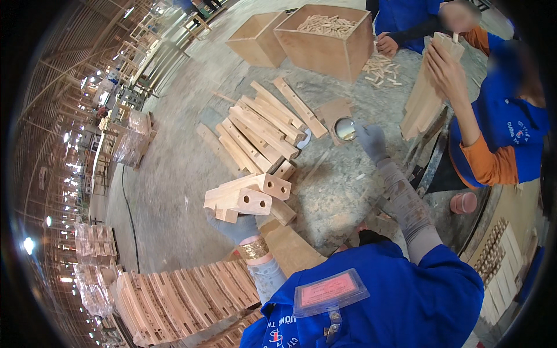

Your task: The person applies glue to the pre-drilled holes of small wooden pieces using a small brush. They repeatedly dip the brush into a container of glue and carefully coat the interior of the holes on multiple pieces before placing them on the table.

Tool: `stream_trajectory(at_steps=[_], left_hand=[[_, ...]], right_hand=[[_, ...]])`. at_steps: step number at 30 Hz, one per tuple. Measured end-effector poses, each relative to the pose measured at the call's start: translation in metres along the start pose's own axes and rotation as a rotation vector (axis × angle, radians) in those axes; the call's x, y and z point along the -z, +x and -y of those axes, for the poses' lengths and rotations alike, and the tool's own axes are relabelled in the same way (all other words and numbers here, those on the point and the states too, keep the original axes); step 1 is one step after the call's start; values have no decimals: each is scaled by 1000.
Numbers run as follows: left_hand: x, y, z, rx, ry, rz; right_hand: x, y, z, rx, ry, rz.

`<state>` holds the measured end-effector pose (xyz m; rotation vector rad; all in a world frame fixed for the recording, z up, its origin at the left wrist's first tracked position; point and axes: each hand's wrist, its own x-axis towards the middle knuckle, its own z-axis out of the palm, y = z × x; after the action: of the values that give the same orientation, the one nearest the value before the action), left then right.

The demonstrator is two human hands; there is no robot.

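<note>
- The left hand (235, 227), in a grey glove, has its fingers closed around two stacked wooden blocks (246, 194), each showing drilled holes in its end face; the blocks are held up above the bench (342, 203).
- The right hand (371, 141), also gloved, reaches forward to a small round tin (346, 129) on the bench; its fingers are loosely curled at the tin's rim, and whether they grip it I cannot tell.
- A pile of wooden slats (261, 133) lies just beyond the held blocks.
- Two open wooden boxes (325, 49) stand further back, one holding small pegs (326, 24).
- Another person's hand (445, 69) holds a bundle of slats (426, 95) upright at the right.
</note>
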<state>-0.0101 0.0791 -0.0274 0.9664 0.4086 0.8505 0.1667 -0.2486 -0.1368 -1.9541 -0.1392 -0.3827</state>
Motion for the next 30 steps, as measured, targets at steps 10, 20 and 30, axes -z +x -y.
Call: stream_trajectory(at_steps=[10, 20, 30], left_hand=[[-4, -8, 2, -337, 623, 234], [-11, -27, -3, 88, -38, 73], [-11, -33, -19, 386, -478, 5]], right_hand=[[38, -10, 80, -395, 1019, 9], [87, -47, 303, 216, 663, 321], [76, -58, 321, 615, 424, 459]])
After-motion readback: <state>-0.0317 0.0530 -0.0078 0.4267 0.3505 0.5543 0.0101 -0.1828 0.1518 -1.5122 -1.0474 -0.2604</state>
